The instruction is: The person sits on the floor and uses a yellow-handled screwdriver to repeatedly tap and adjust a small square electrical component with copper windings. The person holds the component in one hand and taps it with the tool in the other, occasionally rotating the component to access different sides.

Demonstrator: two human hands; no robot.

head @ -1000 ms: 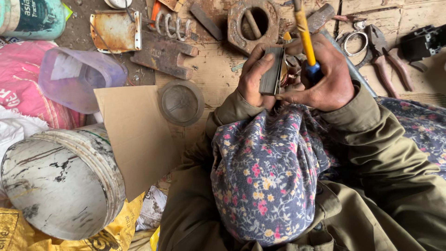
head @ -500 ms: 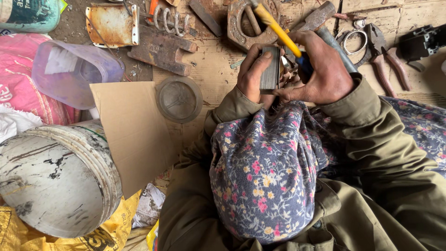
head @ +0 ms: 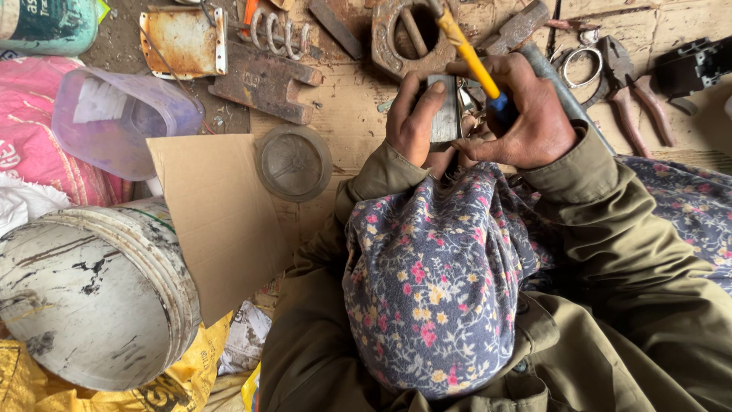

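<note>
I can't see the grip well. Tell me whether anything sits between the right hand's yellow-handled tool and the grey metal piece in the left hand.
Nothing visible does. The left hand holds the grey metal piece upright, and the right hand holds the yellow-handled tool right beside it.

Upright grey metal block [head: 444, 109], tilted yellow-handled tool [head: 471, 61]

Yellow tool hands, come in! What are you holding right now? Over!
Left hand grips grey metal block. Right hand grips yellow-handled tool, angled up over block. Rusty ring just beyond; nothing blocking.
</note>
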